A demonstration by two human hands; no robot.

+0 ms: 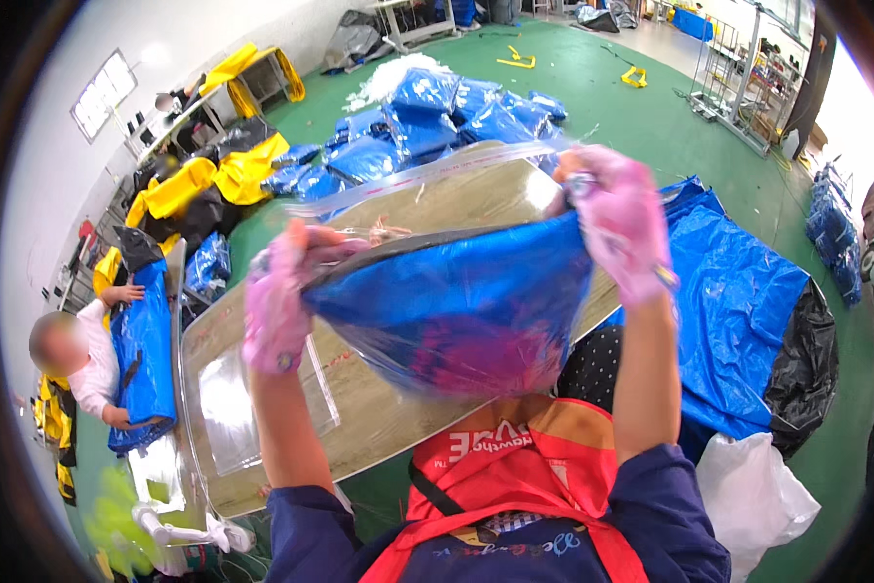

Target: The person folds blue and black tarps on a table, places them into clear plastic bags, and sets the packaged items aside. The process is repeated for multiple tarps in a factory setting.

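Head view: at the centre of the frame a blue bundle (456, 277) with a black upper edge hangs above the table (374, 413), apparently inside a clear plastic bag whose see-through strip (417, 185) stretches across behind it. The person's 2 hands, in pink gloves, hold it at its ends. The left hand (286, 282), left of centre, is closed on the bundle's upper left corner; the right hand (619, 219), right of centre and higher, grips the upper right corner. How much of the plastic is pinched along with the blue material cannot be told. The bundle's long axis runs crosswise between the hands, its top edge rising towards the right, while its body sags towards the lower middle of the frame, in front of the red apron (510, 466). It lies to the right of the left hand and to the left of the right hand, so neither is clearly nearer. A flat clear sleeve (228, 403) rests on the table at lower left, nearer the left hand. Blue packages (417, 131) are heaped at upper centre, and a blue and black sheet (738, 311) spreads at right, just beyond the right forearm.
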